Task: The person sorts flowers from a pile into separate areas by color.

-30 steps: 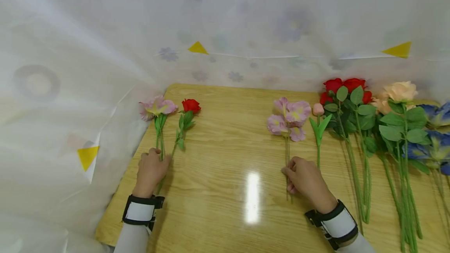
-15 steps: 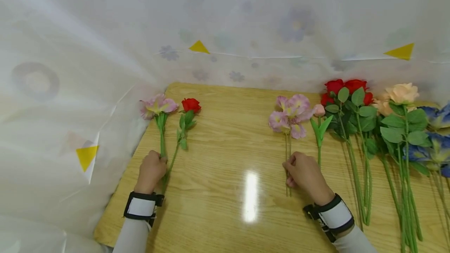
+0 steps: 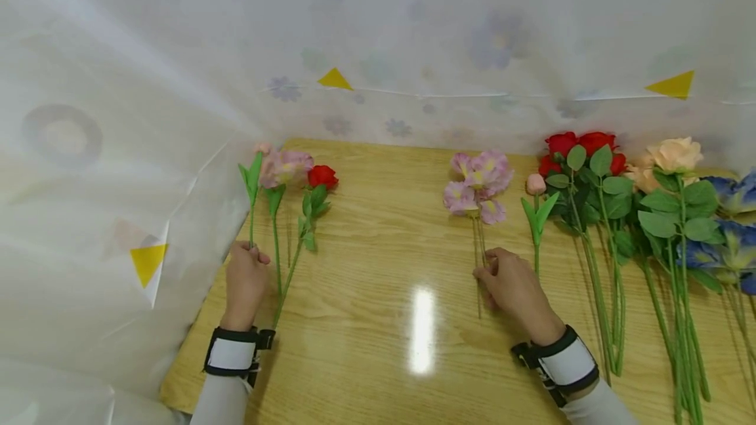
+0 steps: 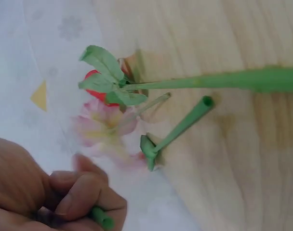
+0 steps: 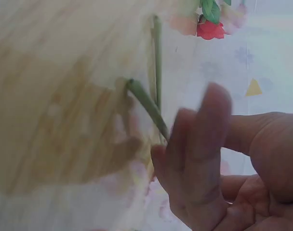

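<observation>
In the head view, my left hand [image 3: 245, 281] grips the stem of an artificial pink tulip [image 3: 252, 179] at the table's left edge. Its fingers curl round the green stem end [image 4: 103, 219] in the left wrist view. Just right of it lie a pink-purple iris [image 3: 286, 168], another green-leaved stem [image 3: 275, 231] and a red rose [image 3: 321, 177]. My right hand [image 3: 518, 290] pinches the thin stems of pink-purple irises [image 3: 481, 179], whose heads point away from me. The right wrist view shows one stem end [image 5: 146, 103] emerging by the fingers.
Right of the irises lie a single pink tulip [image 3: 535, 183], red roses [image 3: 595, 144], peach roses [image 3: 674, 155] and blue flowers [image 3: 738, 248]. A pale patterned sheet [image 3: 390, 31] hangs behind and left of the wooden table [image 3: 366, 267].
My left hand has drawn the tulip leftward, apart from the iris it was bunched with. The left iris has shifted right, close to the rose. My right hand has moved its irises slightly left and back.
</observation>
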`<state>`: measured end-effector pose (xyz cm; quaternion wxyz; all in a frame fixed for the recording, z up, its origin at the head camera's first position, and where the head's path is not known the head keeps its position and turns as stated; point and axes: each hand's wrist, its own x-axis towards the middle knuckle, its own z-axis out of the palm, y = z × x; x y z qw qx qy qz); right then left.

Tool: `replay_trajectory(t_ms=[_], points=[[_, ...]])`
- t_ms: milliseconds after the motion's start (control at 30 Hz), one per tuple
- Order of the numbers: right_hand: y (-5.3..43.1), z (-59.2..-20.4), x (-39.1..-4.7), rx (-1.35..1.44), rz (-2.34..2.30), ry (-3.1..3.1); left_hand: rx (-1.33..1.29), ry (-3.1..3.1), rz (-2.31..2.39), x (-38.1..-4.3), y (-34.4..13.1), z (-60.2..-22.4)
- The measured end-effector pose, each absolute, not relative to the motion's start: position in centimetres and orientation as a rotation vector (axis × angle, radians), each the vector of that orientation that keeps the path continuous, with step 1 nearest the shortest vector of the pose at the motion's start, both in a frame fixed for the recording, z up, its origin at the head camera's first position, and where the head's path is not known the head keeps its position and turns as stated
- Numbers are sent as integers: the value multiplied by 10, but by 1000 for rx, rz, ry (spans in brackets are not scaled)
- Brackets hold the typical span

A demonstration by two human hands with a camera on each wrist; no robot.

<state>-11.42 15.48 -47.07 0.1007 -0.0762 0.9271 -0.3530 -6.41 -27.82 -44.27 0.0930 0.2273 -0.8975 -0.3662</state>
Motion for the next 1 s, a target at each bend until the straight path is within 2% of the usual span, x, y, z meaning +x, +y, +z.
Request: replay_trajectory(t_ms=[333,700,1000], points=[[153,-459,-115,-361,-1166,2834,347,-2355,-1122,-74,-244,-426],[144,-444,-115,-405,-1477,2661,-18,-2318,-1804,-81,-132,-374],[123,-423,-111,-470,-1691,2482,-207,-2399,-1975,-91,-73,-405]])
